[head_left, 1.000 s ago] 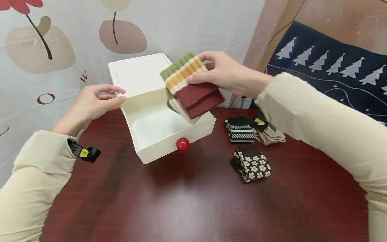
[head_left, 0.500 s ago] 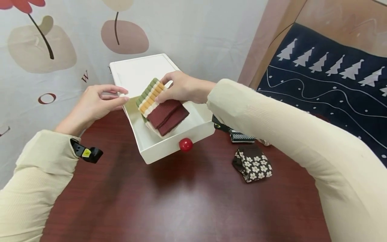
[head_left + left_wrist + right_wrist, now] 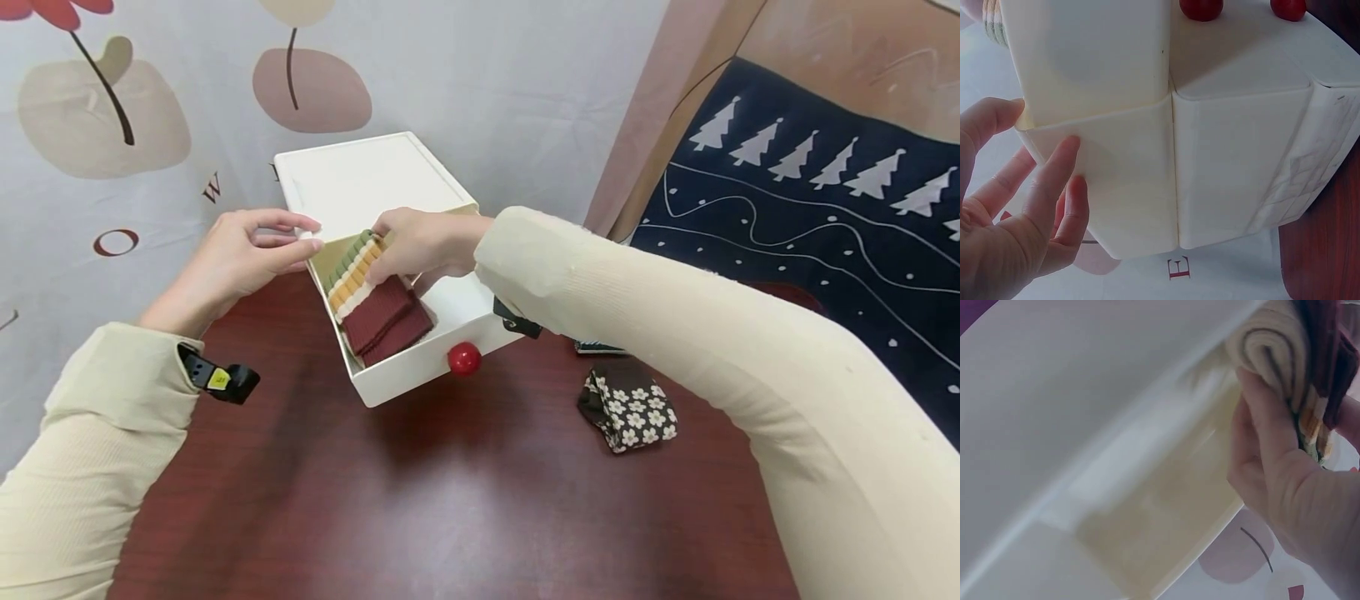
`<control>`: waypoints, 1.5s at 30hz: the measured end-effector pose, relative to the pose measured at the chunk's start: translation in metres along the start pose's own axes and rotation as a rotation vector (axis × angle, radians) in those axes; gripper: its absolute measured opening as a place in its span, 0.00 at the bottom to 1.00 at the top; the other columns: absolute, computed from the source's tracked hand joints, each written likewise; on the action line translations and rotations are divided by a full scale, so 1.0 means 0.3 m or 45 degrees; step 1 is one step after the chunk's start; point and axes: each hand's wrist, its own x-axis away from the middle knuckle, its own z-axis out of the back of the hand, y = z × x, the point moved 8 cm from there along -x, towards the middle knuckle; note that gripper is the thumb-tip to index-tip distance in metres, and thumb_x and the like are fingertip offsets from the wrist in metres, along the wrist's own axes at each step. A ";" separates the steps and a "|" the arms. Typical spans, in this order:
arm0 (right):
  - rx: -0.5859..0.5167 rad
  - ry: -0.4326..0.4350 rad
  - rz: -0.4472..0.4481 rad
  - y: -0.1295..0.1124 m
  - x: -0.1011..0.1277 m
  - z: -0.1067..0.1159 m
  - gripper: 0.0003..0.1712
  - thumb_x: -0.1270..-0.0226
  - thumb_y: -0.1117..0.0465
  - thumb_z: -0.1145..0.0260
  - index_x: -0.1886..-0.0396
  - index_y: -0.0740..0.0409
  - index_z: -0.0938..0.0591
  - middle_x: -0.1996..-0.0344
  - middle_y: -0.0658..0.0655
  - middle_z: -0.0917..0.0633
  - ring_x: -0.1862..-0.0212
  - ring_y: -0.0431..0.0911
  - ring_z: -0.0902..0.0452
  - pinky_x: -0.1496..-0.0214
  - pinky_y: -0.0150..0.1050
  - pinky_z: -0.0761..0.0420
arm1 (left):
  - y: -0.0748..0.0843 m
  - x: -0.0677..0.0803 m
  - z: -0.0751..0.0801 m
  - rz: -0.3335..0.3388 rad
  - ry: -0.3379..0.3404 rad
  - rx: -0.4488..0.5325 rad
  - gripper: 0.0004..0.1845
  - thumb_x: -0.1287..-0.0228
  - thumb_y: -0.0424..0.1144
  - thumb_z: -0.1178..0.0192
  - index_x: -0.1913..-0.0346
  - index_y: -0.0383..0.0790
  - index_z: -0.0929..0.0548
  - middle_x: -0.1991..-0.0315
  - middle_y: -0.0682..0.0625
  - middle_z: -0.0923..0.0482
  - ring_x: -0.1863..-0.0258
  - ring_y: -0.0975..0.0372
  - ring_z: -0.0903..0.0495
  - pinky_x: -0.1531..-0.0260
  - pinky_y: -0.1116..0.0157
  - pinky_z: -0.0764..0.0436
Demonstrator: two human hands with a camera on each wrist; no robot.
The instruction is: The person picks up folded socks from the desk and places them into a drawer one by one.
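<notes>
The left hand [image 3: 238, 260] pinches the back left corner of the white drawer [image 3: 420, 372], steadying it as before. The folded socks [image 3: 369, 293], carried above the drawer a second ago, now lie inside against its left wall, so the placing looks nearly done. The right hand [image 3: 414, 242] has come down with them, fingers curled on their striped end. A flowered pair [image 3: 628, 408] waits on the table [image 3: 450, 500].

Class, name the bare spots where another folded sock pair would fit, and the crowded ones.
Free: drawer floor right of the striped socks; table in front of the red knob. Crowded: drawer's left side, with the right hand.
</notes>
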 end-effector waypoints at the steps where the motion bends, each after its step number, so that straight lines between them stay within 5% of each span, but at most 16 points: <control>1: 0.001 -0.002 -0.003 0.001 0.000 -0.003 0.28 0.39 0.65 0.41 0.42 0.58 0.42 0.56 0.57 0.27 0.59 0.46 0.24 0.66 0.37 0.18 | 0.000 -0.001 -0.002 -0.001 -0.002 0.002 0.21 0.46 0.44 0.38 0.52 0.35 0.24 0.56 0.39 0.27 0.70 0.76 0.24 0.74 0.77 0.22; 13: 0.019 0.024 -0.008 0.009 0.010 0.011 0.26 0.40 0.65 0.40 0.44 0.56 0.40 0.56 0.55 0.27 0.57 0.47 0.26 0.65 0.40 0.19 | 0.004 -0.009 -0.011 -0.006 -0.008 -0.016 0.23 0.45 0.45 0.38 0.50 0.34 0.25 0.53 0.36 0.29 0.70 0.76 0.24 0.75 0.78 0.23; 22: 0.106 0.076 0.041 -0.026 0.044 0.044 0.30 0.40 0.61 0.40 0.39 0.53 0.40 0.53 0.52 0.29 0.51 0.44 0.30 0.62 0.40 0.19 | 0.001 -0.006 -0.007 -0.014 0.001 0.081 0.15 0.46 0.42 0.37 0.56 0.41 0.21 0.65 0.55 0.24 0.68 0.73 0.23 0.72 0.76 0.20; 30: 0.082 0.130 0.045 -0.015 0.102 0.110 0.29 0.39 0.61 0.40 0.40 0.52 0.39 0.51 0.52 0.29 0.47 0.45 0.31 0.52 0.41 0.24 | -0.002 -0.008 -0.008 -0.014 0.011 0.113 0.12 0.46 0.41 0.37 0.58 0.44 0.20 0.66 0.57 0.25 0.67 0.73 0.24 0.73 0.75 0.20; 38: 0.015 0.280 0.197 0.024 0.195 0.162 0.18 0.39 0.66 0.42 0.48 0.59 0.30 0.58 0.57 0.22 0.58 0.47 0.24 0.60 0.37 0.20 | -0.001 -0.006 -0.006 -0.012 0.011 0.136 0.10 0.47 0.41 0.36 0.61 0.47 0.19 0.69 0.59 0.24 0.69 0.72 0.22 0.73 0.76 0.20; 45: 0.024 0.448 0.349 0.091 0.321 0.214 0.14 0.41 0.66 0.39 0.54 0.59 0.24 0.62 0.56 0.21 0.60 0.46 0.25 0.56 0.39 0.23 | -0.003 0.000 0.004 -0.011 0.014 0.146 0.08 0.46 0.39 0.37 0.62 0.50 0.19 0.70 0.61 0.23 0.70 0.73 0.23 0.74 0.76 0.21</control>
